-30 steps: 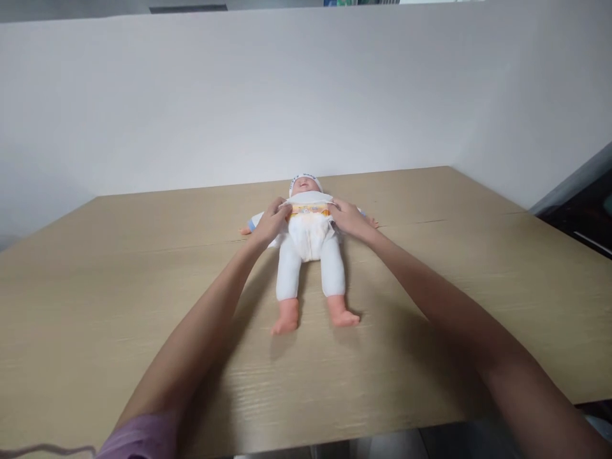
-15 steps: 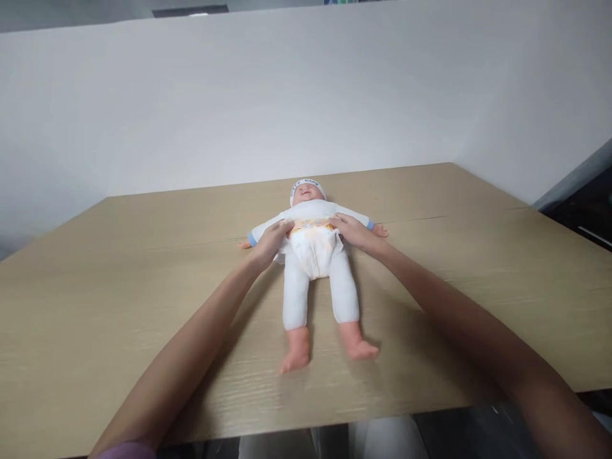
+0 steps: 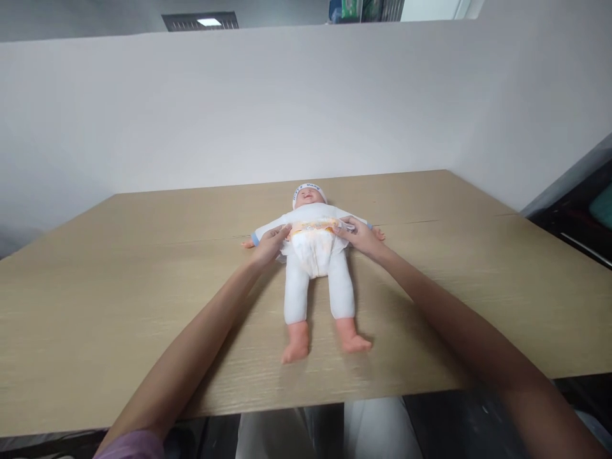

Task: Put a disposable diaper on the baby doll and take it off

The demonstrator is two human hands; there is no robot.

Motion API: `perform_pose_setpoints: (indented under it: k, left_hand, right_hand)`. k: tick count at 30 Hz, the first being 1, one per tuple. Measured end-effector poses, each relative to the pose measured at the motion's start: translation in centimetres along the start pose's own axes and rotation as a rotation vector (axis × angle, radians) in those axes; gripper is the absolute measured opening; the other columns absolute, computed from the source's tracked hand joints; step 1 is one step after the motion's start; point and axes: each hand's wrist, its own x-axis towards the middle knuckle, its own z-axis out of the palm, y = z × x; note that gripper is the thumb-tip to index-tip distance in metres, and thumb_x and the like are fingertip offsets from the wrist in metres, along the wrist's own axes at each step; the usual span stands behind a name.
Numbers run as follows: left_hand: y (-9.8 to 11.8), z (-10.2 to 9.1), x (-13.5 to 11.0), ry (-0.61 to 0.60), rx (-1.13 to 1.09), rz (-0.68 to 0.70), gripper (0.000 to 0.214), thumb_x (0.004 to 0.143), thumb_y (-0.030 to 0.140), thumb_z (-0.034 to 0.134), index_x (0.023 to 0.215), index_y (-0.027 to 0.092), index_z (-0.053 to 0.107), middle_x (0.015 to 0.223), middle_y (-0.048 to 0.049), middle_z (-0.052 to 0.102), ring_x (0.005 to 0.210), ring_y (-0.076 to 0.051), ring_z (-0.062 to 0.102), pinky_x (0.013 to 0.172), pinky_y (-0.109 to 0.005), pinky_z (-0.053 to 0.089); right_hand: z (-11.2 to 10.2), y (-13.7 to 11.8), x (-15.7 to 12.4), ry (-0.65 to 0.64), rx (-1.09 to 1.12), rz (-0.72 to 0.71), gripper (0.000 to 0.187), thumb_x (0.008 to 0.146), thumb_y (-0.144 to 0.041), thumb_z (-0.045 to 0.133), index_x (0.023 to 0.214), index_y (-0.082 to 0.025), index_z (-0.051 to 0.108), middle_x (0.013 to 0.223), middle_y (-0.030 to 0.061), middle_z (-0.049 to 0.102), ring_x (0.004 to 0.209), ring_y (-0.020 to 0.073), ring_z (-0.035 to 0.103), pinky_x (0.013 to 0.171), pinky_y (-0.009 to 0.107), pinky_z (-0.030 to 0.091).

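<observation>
A baby doll [image 3: 297,290] in white clothes with blue cuffs and a lettered headband lies on its back, feet toward me. Round its hips sits a white diaper [image 3: 313,252] with an orange patterned waistband. At the diaper's left edge, my left hand [image 3: 272,245] is closed, with its fingertips on the waist side. On the opposite side my right hand [image 3: 359,234] pinches the diaper's edge, a whitish flap of it showing between the fingers. The underside of the diaper is hidden beneath the doll.
The doll rests on a wide wooden table [image 3: 143,306] with a thin seam across it. A white partition [image 3: 287,108] stands behind the table and along its right side. A dark object [image 3: 581,213] is beyond the right edge. My legs are under the front edge.
My right hand has shifted slightly and now shows a whitish flap of the diaper in its fingers. My left hand stays at its side. The view has tilted up a little.
</observation>
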Motion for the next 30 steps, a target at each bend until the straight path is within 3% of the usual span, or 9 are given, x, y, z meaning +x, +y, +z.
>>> perform_pose_setpoints:
  k: [8, 13, 17, 21, 24, 27, 30]
  left_hand:
    - [-1.3, -0.8, 1.1, 0.071, -0.009, 0.061, 0.065, 0.080, 0.070, 0.091, 0.117, 0.019, 0.075, 0.107, -0.0071, 0.078, 0.093, -0.021, 0.072, 0.081, -0.030, 0.054]
    - [-1.2, -1.8, 1.2, 0.162, 0.062, 0.015, 0.048, 0.091, 0.061, 0.082, 0.116, 0.020, 0.077, 0.083, -0.0007, 0.064, 0.073, -0.016, 0.057, 0.068, -0.027, 0.046]
    - [0.7, -1.3, 0.3, 0.207, 0.169, 0.039, 0.034, 0.102, 0.054, 0.072, 0.112, 0.021, 0.077, 0.098, -0.0047, 0.070, 0.085, -0.019, 0.059, 0.077, -0.029, 0.048]
    - [4.1, 1.7, -1.0, 0.223, 0.563, 0.354, 0.030, 0.109, 0.048, 0.063, 0.119, 0.023, 0.075, 0.134, -0.0083, 0.074, 0.119, -0.025, 0.063, 0.102, -0.034, 0.048]
    - [6.2, 5.0, -0.9, 0.093, 0.755, 0.556, 0.029, 0.111, 0.045, 0.060, 0.123, 0.022, 0.073, 0.135, -0.0104, 0.074, 0.127, -0.029, 0.061, 0.112, -0.040, 0.046]
    - [6.7, 8.1, 0.3, -0.062, 0.935, 0.647, 0.027, 0.109, 0.043, 0.060, 0.114, 0.022, 0.076, 0.125, -0.0117, 0.074, 0.130, -0.033, 0.058, 0.121, -0.047, 0.041]
    - [5.6, 10.1, 1.7, -0.090, 1.087, 0.618, 0.031, 0.108, 0.047, 0.062, 0.110, 0.022, 0.080, 0.122, -0.0133, 0.073, 0.129, -0.037, 0.056, 0.121, -0.053, 0.038]
  right_hand:
    - [-0.4, 2.0, -1.1, 0.200, -0.090, 0.065, 0.035, 0.088, -0.054, 0.075, 0.101, -0.025, 0.060, 0.094, 0.0069, 0.076, 0.083, 0.0234, 0.071, 0.073, 0.037, 0.060]
    - [-2.0, 3.2, -3.3, 0.265, -0.390, -0.047, 0.016, 0.091, -0.031, 0.066, 0.105, -0.023, 0.066, 0.100, 0.0089, 0.077, 0.080, 0.0227, 0.068, 0.089, 0.043, 0.059]
    - [-3.2, 4.1, -4.7, 0.242, -0.649, -0.152, 0.015, 0.096, -0.034, 0.063, 0.106, -0.022, 0.067, 0.099, 0.0107, 0.076, 0.092, 0.0282, 0.071, 0.095, 0.045, 0.056]
    - [-3.1, 4.2, -4.8, 0.231, -0.760, -0.096, 0.018, 0.097, -0.042, 0.070, 0.099, -0.025, 0.065, 0.091, 0.0087, 0.072, 0.098, 0.0315, 0.069, 0.094, 0.044, 0.053]
    - [-2.7, 3.9, -4.5, 0.238, -0.762, -0.023, 0.018, 0.096, -0.041, 0.073, 0.098, -0.026, 0.064, 0.086, 0.0052, 0.071, 0.092, 0.0297, 0.068, 0.092, 0.043, 0.052]
    - [-2.8, 3.5, -4.1, 0.244, -0.724, 0.028, 0.019, 0.095, -0.040, 0.077, 0.094, -0.026, 0.064, 0.083, 0.0027, 0.071, 0.089, 0.0272, 0.068, 0.090, 0.041, 0.050]
    - [-3.1, 3.1, -3.9, 0.237, -0.657, 0.098, 0.021, 0.091, -0.037, 0.083, 0.091, -0.025, 0.065, 0.081, 0.0002, 0.072, 0.086, 0.0246, 0.070, 0.086, 0.038, 0.050]
